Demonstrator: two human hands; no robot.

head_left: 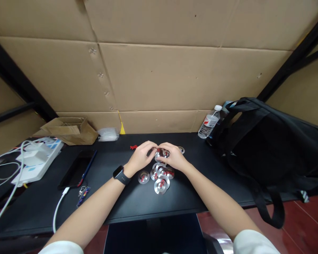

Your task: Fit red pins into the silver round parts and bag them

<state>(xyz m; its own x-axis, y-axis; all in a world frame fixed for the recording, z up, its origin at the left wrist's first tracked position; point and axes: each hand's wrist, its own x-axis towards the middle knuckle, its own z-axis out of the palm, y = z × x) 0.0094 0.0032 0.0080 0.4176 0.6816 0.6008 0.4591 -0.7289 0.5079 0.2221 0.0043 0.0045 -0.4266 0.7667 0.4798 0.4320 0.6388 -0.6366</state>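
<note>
My sleeves at btm edge, forearms run up to mid table [37, 208]. L hand [141, 157] w/ watch [121, 175] and R hand [175, 157] both pinched on one disc [161, 153], held just above the disc pile [159, 176]. Red cord bit [133, 146] just left of L hand. To do well imo: keep disc level, fingertips on rim, work over pile.

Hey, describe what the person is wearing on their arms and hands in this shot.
Both forearms are bare. The left hand has a black smartwatch with a dark rectangular face and black band on its wrist. The right hand wears nothing: no watch or glove shows. White short sleeves show at the bottom edge on both arms. No rings can be made out on the fingers.
</note>
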